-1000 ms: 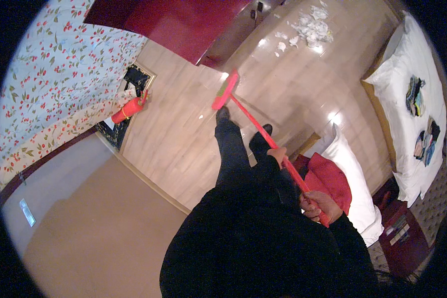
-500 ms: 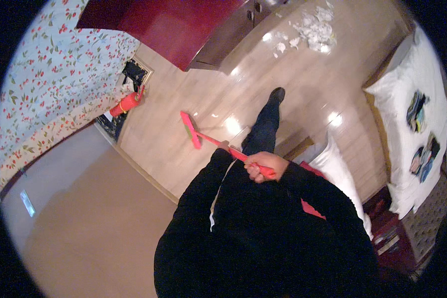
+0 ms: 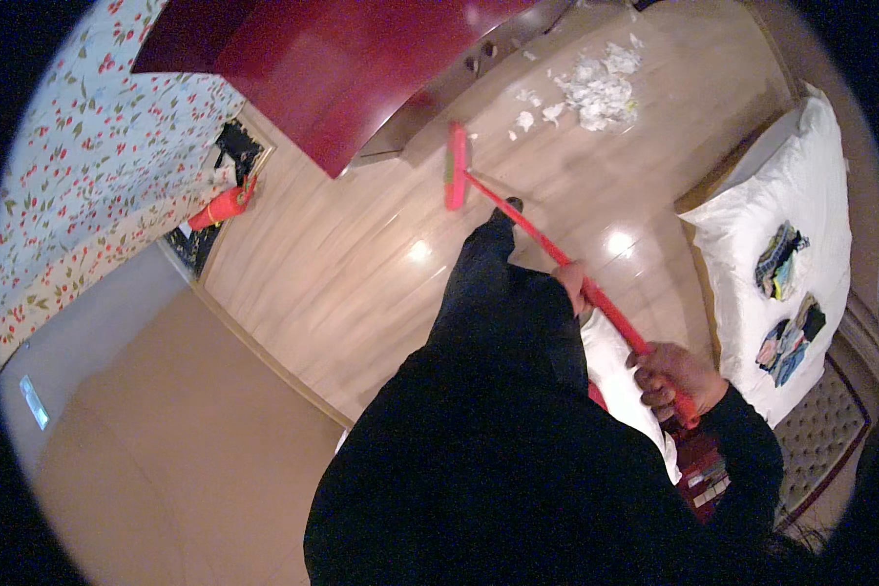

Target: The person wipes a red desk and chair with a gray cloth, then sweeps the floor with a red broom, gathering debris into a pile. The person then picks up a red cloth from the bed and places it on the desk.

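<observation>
Your right hand (image 3: pixel 676 379) is closed around the upper end of the red broom (image 3: pixel 557 256), and your left hand (image 3: pixel 572 285) sits lower on the same handle, partly hidden behind your dark clothing; it looks wrapped around the handle, though its fingers are hard to make out.

Going from the largest thing down: the wooden floor (image 3: pixel 342 283) spreads ahead of you, with a dark red cabinet (image 3: pixel 342 68) overhanging it at the top and a bed with a white pillow (image 3: pixel 762 225) along your right. The broom runs as 1 long diagonal from your right hand, up and to the left, past your left hand, to the brush head (image 3: pixel 455 166), which rests on the floor just below the cabinet's edge. The brush head stands across the handle, roughly upright in the view.

The pile of white paper scraps (image 3: pixel 591 88) lies to the right of the brush head and further from you, apart from it, with a few loose bits between. Your left hand is the nearer of the 2 to both brush and scraps.

A small red dustpan (image 3: pixel 223 205) lies well apart, far left by the flowered curtain (image 3: pixel 88 186).
</observation>
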Demonstrator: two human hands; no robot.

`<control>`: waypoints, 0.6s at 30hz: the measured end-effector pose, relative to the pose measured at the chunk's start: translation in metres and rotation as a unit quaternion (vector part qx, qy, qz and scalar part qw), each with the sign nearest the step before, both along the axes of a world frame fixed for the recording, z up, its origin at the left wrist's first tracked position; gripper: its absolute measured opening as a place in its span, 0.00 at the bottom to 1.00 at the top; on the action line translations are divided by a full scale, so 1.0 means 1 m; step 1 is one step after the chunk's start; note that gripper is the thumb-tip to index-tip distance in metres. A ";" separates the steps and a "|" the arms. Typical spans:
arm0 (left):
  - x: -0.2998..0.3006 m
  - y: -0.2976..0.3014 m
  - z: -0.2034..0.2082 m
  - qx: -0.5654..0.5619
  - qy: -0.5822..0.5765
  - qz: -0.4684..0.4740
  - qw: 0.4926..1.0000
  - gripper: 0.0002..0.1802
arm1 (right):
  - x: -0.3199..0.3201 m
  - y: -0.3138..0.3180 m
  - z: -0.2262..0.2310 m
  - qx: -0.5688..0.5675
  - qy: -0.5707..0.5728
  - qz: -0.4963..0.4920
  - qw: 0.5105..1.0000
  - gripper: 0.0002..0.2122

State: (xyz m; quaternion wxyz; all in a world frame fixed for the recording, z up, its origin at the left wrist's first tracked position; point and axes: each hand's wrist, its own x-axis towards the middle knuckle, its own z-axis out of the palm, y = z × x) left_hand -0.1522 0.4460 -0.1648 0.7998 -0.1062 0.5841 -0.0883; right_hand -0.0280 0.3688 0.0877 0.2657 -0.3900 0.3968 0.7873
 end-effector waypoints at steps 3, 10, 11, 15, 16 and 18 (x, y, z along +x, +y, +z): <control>-0.018 0.002 -0.005 -0.033 0.034 0.013 0.999 0.10 | -0.002 -0.003 -0.006 0.068 -0.021 0.036 0.997 0.07; -0.034 0.018 -0.057 -0.032 0.079 -0.024 0.996 0.15 | 0.004 -0.005 -0.077 0.099 0.057 -0.063 0.991 0.08; -0.025 0.016 -0.057 -0.055 0.095 -0.016 0.994 0.14 | 0.011 -0.010 -0.079 0.103 0.060 -0.070 0.990 0.08; 0.052 -0.002 -0.037 -0.040 0.070 -0.051 0.995 0.10 | 0.064 -0.037 -0.065 0.086 0.018 -0.072 0.993 0.08; 0.075 -0.004 -0.029 -0.036 0.048 -0.062 0.996 0.10 | 0.079 -0.044 -0.057 0.085 -0.012 -0.078 0.993 0.08; 0.123 -0.015 -0.013 0.017 0.040 -0.076 0.996 0.07 | 0.109 -0.054 -0.041 0.092 -0.035 -0.081 0.992 0.07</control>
